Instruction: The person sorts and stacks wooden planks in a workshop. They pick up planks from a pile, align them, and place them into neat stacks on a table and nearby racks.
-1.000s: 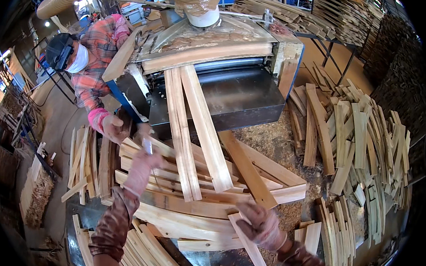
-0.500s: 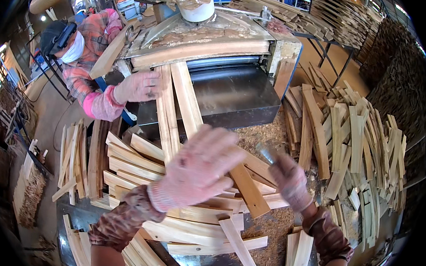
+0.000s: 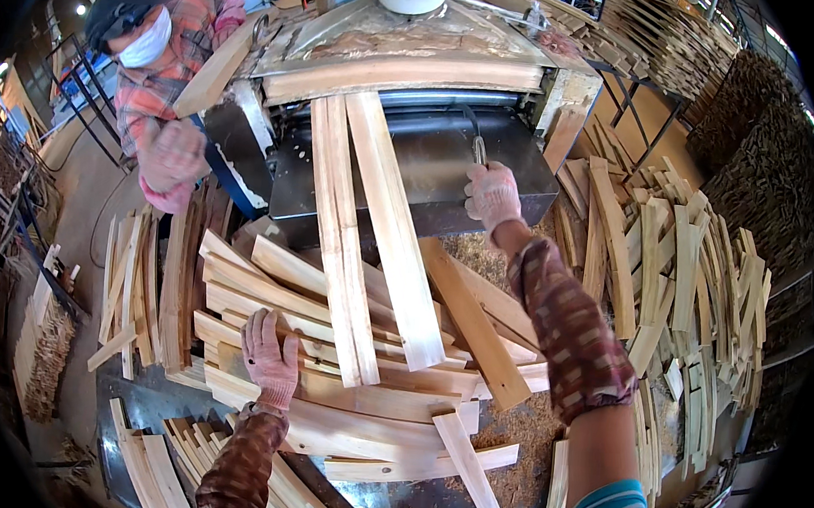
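Observation:
My gloved right hand (image 3: 494, 196) is wrapped round the handle of a curved metal tool (image 3: 475, 132). Its dark bent end reaches over the machine's black metal table (image 3: 413, 174) toward the roller opening. Two pale boards (image 3: 394, 244) stick out of that opening side by side and slope down over the pile toward me. At the left, my gloved left hand (image 3: 269, 358) lies with fingers stretched on a stack of curved wooden slats (image 3: 321, 397), gripping nothing. A darker brown board (image 3: 474, 325) crosses the pile to the right of the pale boards.
A co-worker in a checked shirt (image 3: 187, 45) stands at the far left, one gloved hand (image 3: 170, 157) beside the machine. Heaps of cut slats (image 3: 689, 264) fill the right side. Sawdust (image 3: 521, 451) covers parts of the work surface. More slats (image 3: 141, 283) stand at the left.
My right hand has moved forward with the tool to the machine's table. My left hand has dropped onto the slats. The co-worker's hand has drawn back from the two boards, which extend nearer me.

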{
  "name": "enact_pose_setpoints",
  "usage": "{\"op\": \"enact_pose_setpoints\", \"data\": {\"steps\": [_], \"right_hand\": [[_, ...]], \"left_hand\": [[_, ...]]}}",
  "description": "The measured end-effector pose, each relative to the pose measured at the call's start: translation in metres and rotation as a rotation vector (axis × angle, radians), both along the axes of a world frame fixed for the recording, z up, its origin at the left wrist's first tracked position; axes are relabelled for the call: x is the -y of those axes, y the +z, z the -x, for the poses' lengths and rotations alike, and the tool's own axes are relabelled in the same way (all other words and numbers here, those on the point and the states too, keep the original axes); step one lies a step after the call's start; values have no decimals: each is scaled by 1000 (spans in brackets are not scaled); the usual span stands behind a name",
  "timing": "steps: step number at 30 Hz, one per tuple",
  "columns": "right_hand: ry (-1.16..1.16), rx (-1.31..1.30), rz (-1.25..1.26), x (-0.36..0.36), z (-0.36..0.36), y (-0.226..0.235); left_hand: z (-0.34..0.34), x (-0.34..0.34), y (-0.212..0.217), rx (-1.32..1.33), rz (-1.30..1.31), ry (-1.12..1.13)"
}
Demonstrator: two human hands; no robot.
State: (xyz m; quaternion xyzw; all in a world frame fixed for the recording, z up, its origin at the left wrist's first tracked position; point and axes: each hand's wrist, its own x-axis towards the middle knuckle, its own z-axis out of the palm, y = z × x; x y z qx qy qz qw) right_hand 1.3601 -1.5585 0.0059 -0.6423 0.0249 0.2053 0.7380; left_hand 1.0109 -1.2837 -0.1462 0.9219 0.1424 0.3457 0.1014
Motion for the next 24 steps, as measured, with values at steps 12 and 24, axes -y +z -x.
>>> {"op": "enact_pose_setpoints", "data": {"steps": [12, 24], "right_hand": [[94, 3, 399, -47, -18, 21], [62, 62, 409, -14, 69, 20]], "left_hand": [[3, -3, -2, -33, 54, 9], [2, -7, 5, -5, 28, 4]]}}
